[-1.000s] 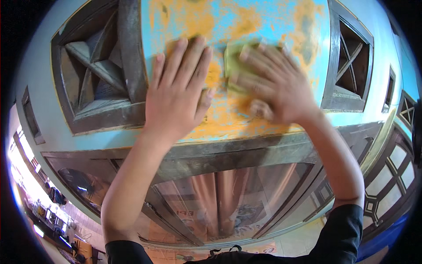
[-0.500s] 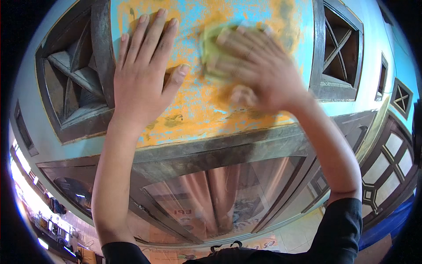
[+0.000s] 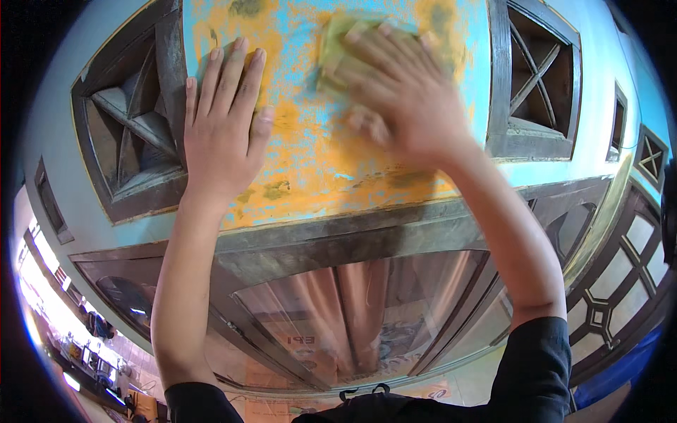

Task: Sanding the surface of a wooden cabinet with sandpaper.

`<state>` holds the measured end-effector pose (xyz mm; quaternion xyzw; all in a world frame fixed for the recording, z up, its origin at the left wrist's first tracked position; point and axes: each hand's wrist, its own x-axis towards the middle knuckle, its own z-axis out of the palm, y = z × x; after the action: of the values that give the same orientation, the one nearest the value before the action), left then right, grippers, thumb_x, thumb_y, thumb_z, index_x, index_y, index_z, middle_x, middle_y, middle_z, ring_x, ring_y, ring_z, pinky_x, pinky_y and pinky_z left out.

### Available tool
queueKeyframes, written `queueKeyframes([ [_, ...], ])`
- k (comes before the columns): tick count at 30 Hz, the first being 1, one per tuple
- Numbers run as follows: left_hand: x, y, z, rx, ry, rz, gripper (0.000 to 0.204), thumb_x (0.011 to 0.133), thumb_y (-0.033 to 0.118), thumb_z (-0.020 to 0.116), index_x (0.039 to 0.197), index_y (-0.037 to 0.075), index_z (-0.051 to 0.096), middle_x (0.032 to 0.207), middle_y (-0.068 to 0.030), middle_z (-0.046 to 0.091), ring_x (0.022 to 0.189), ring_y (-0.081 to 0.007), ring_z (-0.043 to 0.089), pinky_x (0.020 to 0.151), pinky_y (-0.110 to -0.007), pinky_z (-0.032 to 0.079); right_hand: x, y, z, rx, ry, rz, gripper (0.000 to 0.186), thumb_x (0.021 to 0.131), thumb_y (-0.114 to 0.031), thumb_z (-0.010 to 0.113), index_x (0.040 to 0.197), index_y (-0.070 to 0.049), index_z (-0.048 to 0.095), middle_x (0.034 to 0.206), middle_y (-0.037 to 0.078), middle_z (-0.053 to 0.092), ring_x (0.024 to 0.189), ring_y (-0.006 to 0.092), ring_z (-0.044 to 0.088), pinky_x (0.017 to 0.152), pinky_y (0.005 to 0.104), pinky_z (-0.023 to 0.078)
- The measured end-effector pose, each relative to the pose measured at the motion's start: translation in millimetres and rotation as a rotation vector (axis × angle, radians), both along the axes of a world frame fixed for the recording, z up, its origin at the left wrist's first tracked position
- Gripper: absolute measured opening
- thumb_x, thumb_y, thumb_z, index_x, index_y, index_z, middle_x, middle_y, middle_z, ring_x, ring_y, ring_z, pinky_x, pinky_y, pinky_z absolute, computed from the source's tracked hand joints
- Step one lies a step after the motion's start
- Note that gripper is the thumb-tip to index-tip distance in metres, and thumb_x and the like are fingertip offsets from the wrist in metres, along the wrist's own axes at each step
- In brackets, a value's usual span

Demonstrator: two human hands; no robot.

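A wall panel (image 3: 296, 183), patchy orange over light blue, fills the upper middle between two dark wooden vent openings. My left hand (image 3: 224, 134) lies flat on its left part, fingers straight and slightly apart, holding nothing. On the upper right of the panel my right hand (image 3: 412, 106), blurred by motion, presses a yellow-green square sheet or pad (image 3: 331, 35) against the surface. Its fingers lie over the pad, with the thumb bent below.
Dark vents with cross bars (image 3: 130, 127) (image 3: 536, 77) flank the panel. Below is a wooden frame (image 3: 338, 233) with glass and pinkish curtains behind. A panelled door (image 3: 613, 275) is at right, a blue object (image 3: 620, 366) beneath it. Bright windows and cluttered items (image 3: 92, 352) are lower left.
The view has shifted sideways. My right hand and the pad have moved upward on the panel. My left hand moved up the panel, then slightly back down, staying flat.
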<state>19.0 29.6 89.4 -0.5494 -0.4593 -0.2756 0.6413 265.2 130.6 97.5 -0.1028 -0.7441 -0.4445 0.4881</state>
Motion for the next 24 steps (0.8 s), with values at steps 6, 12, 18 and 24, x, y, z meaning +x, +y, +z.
queueKeyframes([
  [6, -10.0, -4.2, -1.8, -0.036, 0.058, -0.185, 0.057, 0.097, 0.044, 0.039, 0.144, 0.013, 0.041, 0.152, -0.0102, 0.034, 0.139, -0.0350, 0.032, 0.113, -0.051, 0.023, -9.3, 3.6, 16.2, 0.047, 0.186, -0.023, 0.049, 0.085, -0.028, 0.057, 0.134, -0.024, 0.053, 0.145, 0.004, 0.044, 0.139, 0.0305, 0.034, 0.114, 0.0545, 0.022],
  [12, 30.5, -7.0, -15.5, -0.210, 0.369, -0.422, 0.057, 0.096, 0.048, 0.041, 0.137, 0.010, 0.051, 0.143, -0.0116, 0.046, 0.132, -0.0349, 0.043, 0.111, -0.048, 0.032, 1.8, 7.4, -7.1, 0.179, -0.273, 0.178, 0.032, 0.078, -0.021, 0.060, 0.110, -0.017, 0.064, 0.131, 0.001, 0.056, 0.130, 0.0285, 0.046, 0.109, 0.0445, 0.038],
  [18, 86.7, 11.0, -9.6, -0.436, 0.364, -0.286, 0.069, 0.092, 0.053, 0.046, 0.146, 0.012, 0.036, 0.153, -0.0081, 0.033, 0.143, -0.0276, 0.028, 0.116, -0.046, 0.023, 36.3, 14.7, -23.1, 0.201, -0.245, 0.163, 0.029, 0.071, -0.018, 0.067, 0.100, -0.014, 0.067, 0.115, 0.005, 0.063, 0.117, 0.0263, 0.056, 0.099, 0.0416, 0.046],
  [24, 66.7, 23.9, 41.2, -0.319, 0.309, -0.045, 0.080, 0.086, 0.056, 0.052, 0.150, 0.016, 0.029, 0.156, -0.0075, 0.029, 0.144, -0.0259, 0.024, 0.119, -0.043, 0.014, 63.2, 27.8, -34.0, 0.013, 0.016, 0.247, 0.032, 0.074, -0.018, 0.067, 0.106, -0.014, 0.066, 0.123, 0.006, 0.060, 0.120, 0.0313, 0.054, 0.101, 0.0465, 0.043],
])
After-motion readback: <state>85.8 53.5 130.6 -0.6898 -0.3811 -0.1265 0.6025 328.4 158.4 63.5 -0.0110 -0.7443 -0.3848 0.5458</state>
